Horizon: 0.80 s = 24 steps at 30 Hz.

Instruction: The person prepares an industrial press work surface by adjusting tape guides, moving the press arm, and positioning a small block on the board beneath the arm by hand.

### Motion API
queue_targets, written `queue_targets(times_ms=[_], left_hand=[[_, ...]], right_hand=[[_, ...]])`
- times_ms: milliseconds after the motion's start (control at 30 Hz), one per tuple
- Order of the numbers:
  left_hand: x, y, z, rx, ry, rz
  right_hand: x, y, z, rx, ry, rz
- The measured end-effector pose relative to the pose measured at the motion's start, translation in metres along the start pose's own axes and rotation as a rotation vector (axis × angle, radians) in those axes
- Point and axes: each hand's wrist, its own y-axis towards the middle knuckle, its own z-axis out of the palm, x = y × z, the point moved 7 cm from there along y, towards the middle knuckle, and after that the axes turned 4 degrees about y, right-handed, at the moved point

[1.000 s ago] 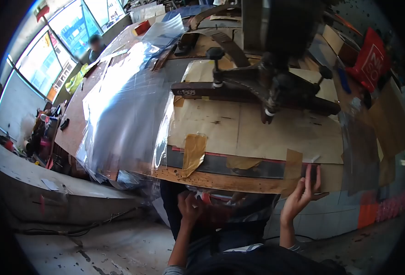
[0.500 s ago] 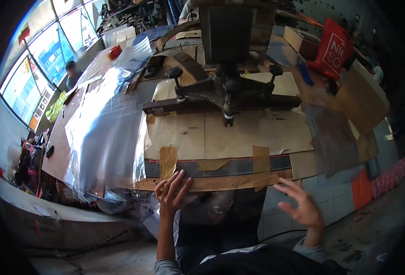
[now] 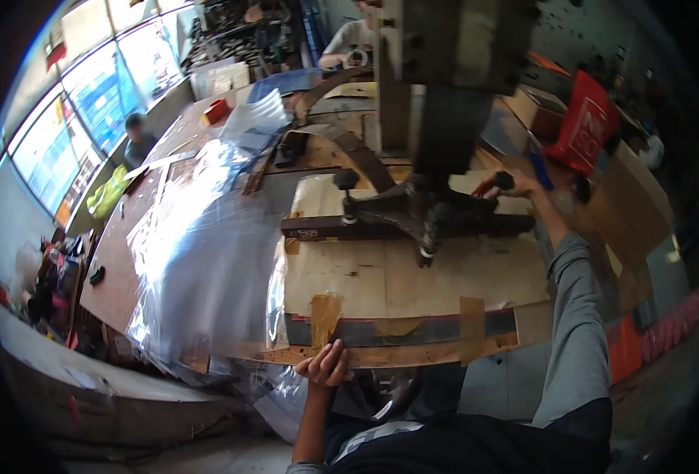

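At the front of the workbench, my left hand (image 3: 325, 365) has its fingers curled over the wooden table edge (image 3: 397, 355), just below a strip of brown tape (image 3: 326, 314). My right hand (image 3: 514, 186) reaches far forward to the right arm of a dark metal press head (image 3: 424, 207), closed around it by a black knob (image 3: 503, 181); the fingers are partly hidden. Under the press head lies a dark bar (image 3: 310, 227) across a pale, flat board (image 3: 365, 272). A second brown tape strip (image 3: 471, 328) crosses the front edge.
Clear plastic sheets (image 3: 215, 268) cover the left of the table. A red bag (image 3: 582, 130), a cardboard box (image 3: 535, 110) and a blue object (image 3: 540, 169) stand at the right. One person (image 3: 349, 43) is at the far side, another (image 3: 138, 141) by the windows.
My right hand has moved from near the front edge forward to the press head's right arm. My left hand's fingers have curled at the table edge. The camera view has shifted.
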Motion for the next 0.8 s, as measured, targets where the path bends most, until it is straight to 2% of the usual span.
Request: queue_targets(times_ms=[33,67,200,267,500,800], left_hand=[[0.0,-0.002,0.0,-0.015,0.006,-0.012],[-0.001,-0.003,0.001,-0.041,0.025,-0.013],[0.0,-0.012,0.005,-0.087,0.079,0.003],[-0.001,-0.014,0.005,-0.083,0.078,0.009],[0.0,-0.02,0.008,-0.143,0.082,0.009],[-0.001,-0.017,0.007,-0.08,0.075,0.01]], right_hand=[[-0.034,0.022,0.004,0.099,0.033,-0.052],[-0.051,0.043,0.012,0.241,0.018,0.04],[0.008,0.058,0.044,0.383,-0.096,-0.084],[0.033,0.048,0.052,0.429,-0.199,-0.066],[0.005,0.043,0.045,0.298,-0.161,0.005],[0.005,0.035,0.044,0.255,-0.177,0.029]])
